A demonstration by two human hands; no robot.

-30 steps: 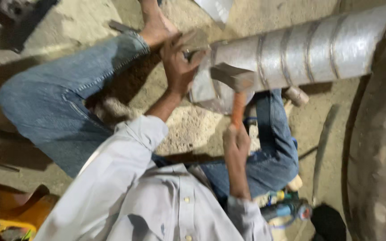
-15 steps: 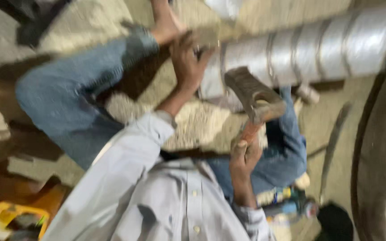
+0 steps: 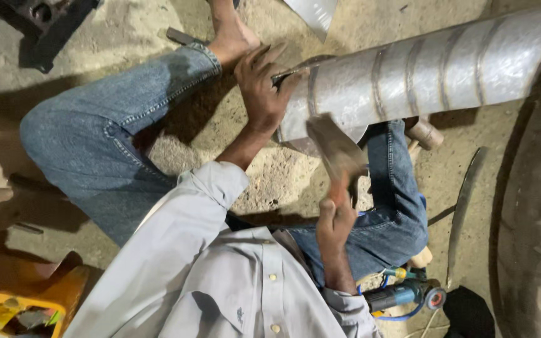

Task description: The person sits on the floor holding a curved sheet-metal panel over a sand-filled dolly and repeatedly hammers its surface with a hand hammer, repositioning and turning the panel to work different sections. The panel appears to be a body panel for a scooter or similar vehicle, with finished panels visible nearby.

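The left hand (image 3: 261, 87) sits at upper centre of the frame, fingers spread and pressed over the open end of a ribbed metal duct (image 3: 421, 75), apparently pinning a thin strip against its rim so the edge stays put. The duct runs from centre to the upper right, resting across the person's right leg, which props it off the sandy floor (image 3: 295, 181). Below it, at centre, the right hand (image 3: 336, 216) is clenched round the handle of a hammer (image 3: 336, 150), whose head hangs just beside the duct's near end, tilted, blurred. A blue power tool (image 3: 405, 294) lies at lower right, a yellow crate (image 3: 14, 307) at lower left
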